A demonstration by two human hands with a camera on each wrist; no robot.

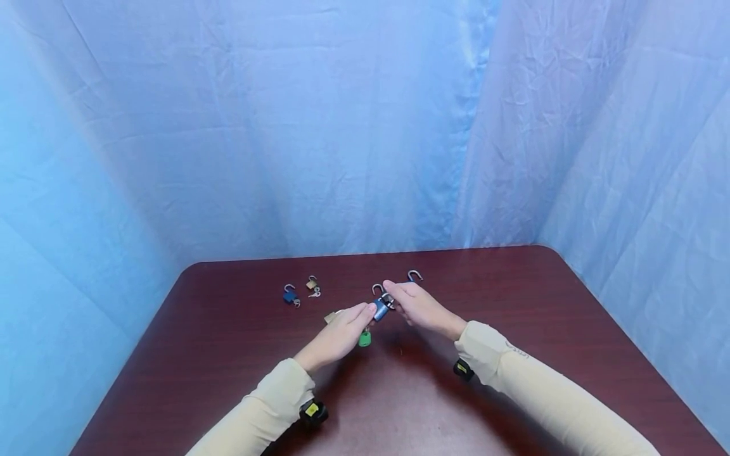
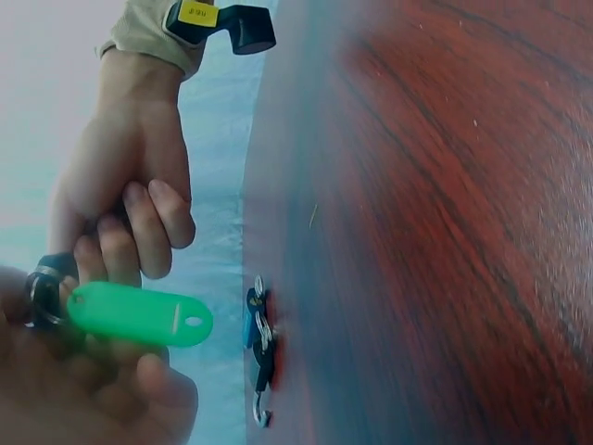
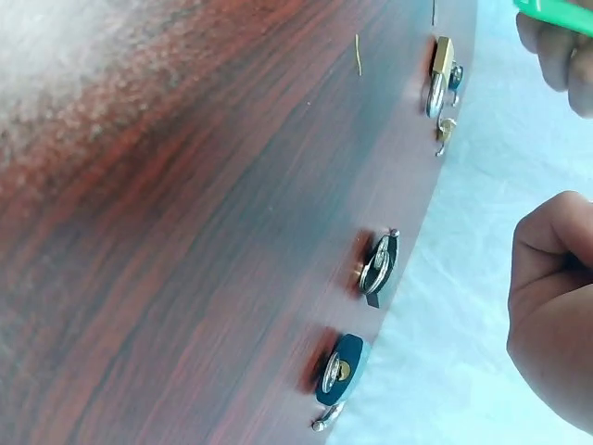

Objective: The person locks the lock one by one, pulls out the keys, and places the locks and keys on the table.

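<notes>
Blue padlock [image 1: 381, 309] held up over the middle of the table [image 1: 513, 380], shackle [image 1: 377, 289] swung open and pointing to 12 o'clock. Left hand [image 1: 340, 334] grips the lock body from 7 o'clock, fingers curled around it. Right hand [image 1: 419, 307] comes in from 4 o'clock, fingertips pinching at the top of the lock where a key ring [image 2: 42, 292] sits. Green key tag [image 1: 364, 339] hangs below the lock at 6 o'clock; the left wrist view shows the tag [image 2: 139, 315] close up between both hands, attached to the ring.

Outward: another open shackle [image 1: 414, 275] shows just past the right hand at 1 o'clock, its body hidden by the fingers. A brass padlock [image 1: 331, 316] lies just beside the left hand at 10 o'clock, partly covered. Further out at 10 to 11 o'clock, well apart from the hands, a small blue padlock [image 1: 291, 295] and a small brass padlock with key [image 1: 312, 285] lie side by side on the tabletop. Blue wrinkled curtain [image 1: 342, 126] behind the table. Cream sleeves [image 1: 268, 411] on both arms.
</notes>
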